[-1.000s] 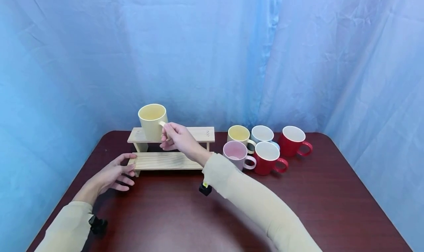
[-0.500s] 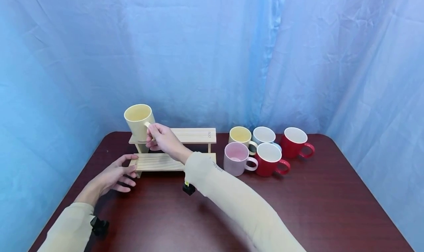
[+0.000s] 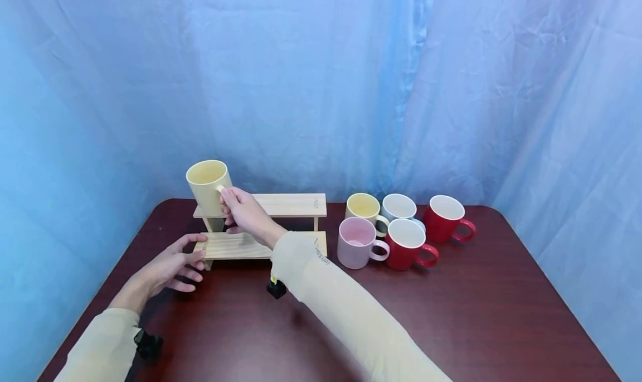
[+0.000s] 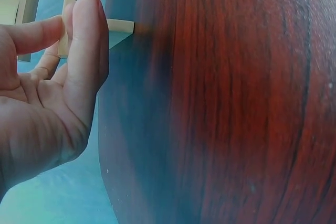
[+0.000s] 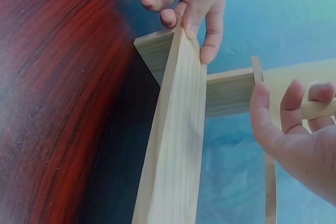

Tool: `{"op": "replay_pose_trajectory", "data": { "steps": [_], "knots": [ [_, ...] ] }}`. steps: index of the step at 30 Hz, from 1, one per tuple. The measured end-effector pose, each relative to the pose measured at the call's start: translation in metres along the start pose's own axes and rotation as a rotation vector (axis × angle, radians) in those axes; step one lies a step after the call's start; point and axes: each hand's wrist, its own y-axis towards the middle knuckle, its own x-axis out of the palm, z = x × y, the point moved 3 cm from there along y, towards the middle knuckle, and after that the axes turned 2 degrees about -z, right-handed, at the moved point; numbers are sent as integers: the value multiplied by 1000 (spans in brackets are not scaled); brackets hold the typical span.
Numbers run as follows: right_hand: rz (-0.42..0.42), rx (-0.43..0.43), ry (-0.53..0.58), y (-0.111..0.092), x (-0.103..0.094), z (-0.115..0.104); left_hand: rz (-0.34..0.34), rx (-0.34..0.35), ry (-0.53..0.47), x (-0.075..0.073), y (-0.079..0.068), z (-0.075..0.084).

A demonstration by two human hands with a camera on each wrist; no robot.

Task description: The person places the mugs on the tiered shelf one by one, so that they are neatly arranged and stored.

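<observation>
My right hand (image 3: pixel 247 212) pinches the handle of a pale yellow mug (image 3: pixel 204 191) upright at the left end of the rack's upper board. Whether its base bears fully on the wood is hard to tell. In the right wrist view, fingers curl round the mug handle (image 5: pixel 314 110). A two-tier wooden rack (image 3: pixel 251 245) stands on the table; my left hand (image 3: pixel 168 265) pinches the left end of its lower board between thumb and index finger. In the left wrist view, that board's end (image 4: pixel 65 43) lies between the left hand's digits, the other fingers behind or below.
Right of the rack stand several mugs: a yellow mug (image 3: pixel 362 205), a light blue mug (image 3: pixel 398 208), a pink mug (image 3: pixel 354 251), a front red mug (image 3: pixel 401 254) and a farther red mug (image 3: pixel 441 226). Blue curtain (image 3: pixel 321 81) hangs behind the dark red table (image 3: pixel 476 309).
My right hand has carried the yellow mug leftward along the upper board to its left end, then slightly down. My left hand has stayed on the lower board's end.
</observation>
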Motion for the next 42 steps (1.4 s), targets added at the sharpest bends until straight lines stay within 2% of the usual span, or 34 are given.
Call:
{"op": "replay_pose_trajectory", "data": {
  "steps": [8,19,27,34,42],
  "knots": [
    [35,-12,-8,4,2,1,-18,2,47,-1,3,3],
    [37,-9,34,-1,6,1,-107,25,45,-6,4,3],
    [47,10,-6,-1,2,-1,-104,27,61,-8,6,7],
    [50,47,-66,-19,-20,0,-61,-10,79,-8,9,3],
    [-74,9,-163,-49,-60,-21,-31,-20,92,-13,2,1]
  ]
}}
